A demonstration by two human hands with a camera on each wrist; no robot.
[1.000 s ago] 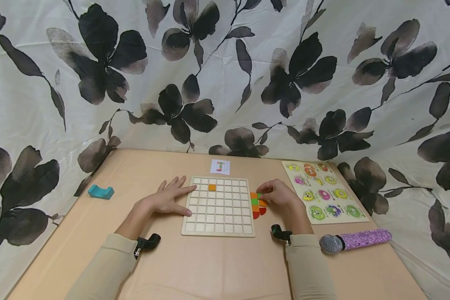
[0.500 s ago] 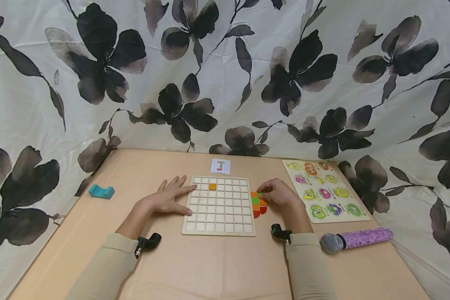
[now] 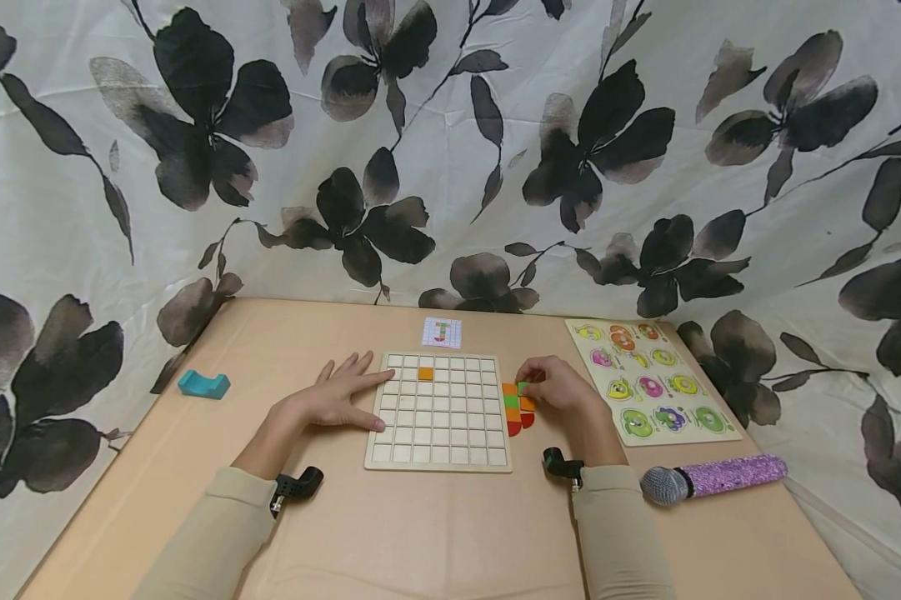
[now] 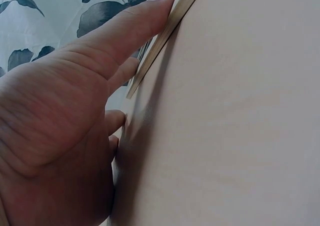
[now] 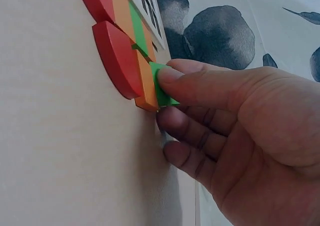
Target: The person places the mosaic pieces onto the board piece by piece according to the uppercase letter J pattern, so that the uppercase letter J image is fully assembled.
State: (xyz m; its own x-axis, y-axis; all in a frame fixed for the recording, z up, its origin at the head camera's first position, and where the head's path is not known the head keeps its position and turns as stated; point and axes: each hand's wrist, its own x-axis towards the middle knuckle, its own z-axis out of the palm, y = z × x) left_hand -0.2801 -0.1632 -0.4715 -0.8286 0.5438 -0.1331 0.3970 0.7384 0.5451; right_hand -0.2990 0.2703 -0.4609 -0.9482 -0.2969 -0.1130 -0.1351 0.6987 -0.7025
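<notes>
Just right of the gridded board (image 3: 442, 421), pinches a green block (image 5: 162, 95) with the right hand (image 3: 558, 385), beside an orange block (image 5: 145, 81) — and touches the board's left edge with the outspread left hand (image 3: 333, 402).

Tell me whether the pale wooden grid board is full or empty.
Nearly empty: in the head view, the board holds one orange square tile near its far edge; the rest looks bare.
</notes>
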